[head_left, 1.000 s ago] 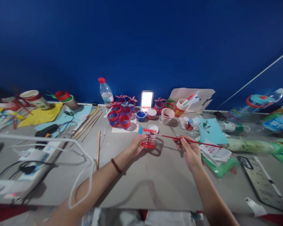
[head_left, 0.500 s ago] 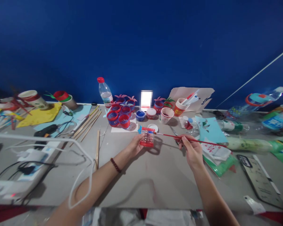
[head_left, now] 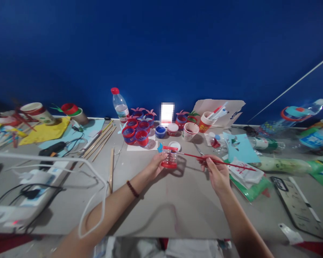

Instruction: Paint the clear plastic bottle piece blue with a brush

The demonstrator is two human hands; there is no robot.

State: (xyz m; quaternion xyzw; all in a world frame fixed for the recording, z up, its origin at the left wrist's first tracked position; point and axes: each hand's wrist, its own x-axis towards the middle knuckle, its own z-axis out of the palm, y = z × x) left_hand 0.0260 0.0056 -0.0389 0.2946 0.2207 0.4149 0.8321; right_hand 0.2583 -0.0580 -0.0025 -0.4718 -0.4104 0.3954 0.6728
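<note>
My left hand (head_left: 156,165) grips a short clear plastic bottle section (head_left: 172,161) by its left side. Red bands run round its top and bottom, and a blue paper piece (head_left: 160,146) sticks up at its upper left edge. In my right hand (head_left: 216,172) is a thin red paintbrush (head_left: 196,156), held nearly level. Its tip reaches the upper part of the bottle section, where some blue shows; exact contact is hard to make out. Behind stand an open pot of blue paint (head_left: 160,132), a second paint pot (head_left: 172,129) and a stained paper cup (head_left: 191,131).
Several red and blue painted cups (head_left: 141,138) stand on white paper behind my left hand. A water bottle (head_left: 120,105) rises beside them. Wooden sticks (head_left: 99,143) and a power strip (head_left: 40,193) lie left; a phone (head_left: 296,206) and blue paper (head_left: 240,147) lie right.
The bottle section has shifted slightly right and turned a little in my left hand. My right hand and the paintbrush have moved slightly left.
</note>
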